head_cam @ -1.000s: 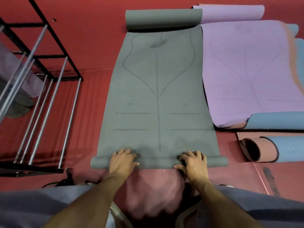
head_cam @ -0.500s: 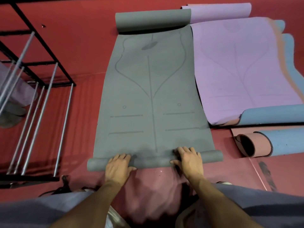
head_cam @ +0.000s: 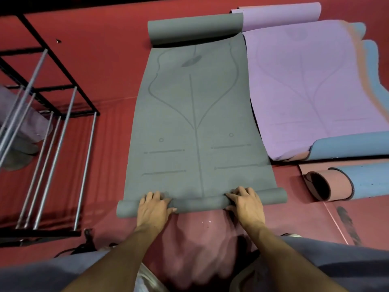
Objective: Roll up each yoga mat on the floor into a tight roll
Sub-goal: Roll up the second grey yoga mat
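Rolling the grey mat from its near end

Left hand and right hand curl over the thin roll, pressing it tight; beyond, the grey mat lies flat on the red floor, its far end curled.

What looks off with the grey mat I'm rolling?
The grey mat's far end is curled into its own roll. The near roll under the left hand and right hand sits slightly askew, left end nearer.

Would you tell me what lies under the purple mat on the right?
Under the purple mat, a salmon-pink layer and a blue mat show along its right and near edges. How far they extend beneath is hidden.
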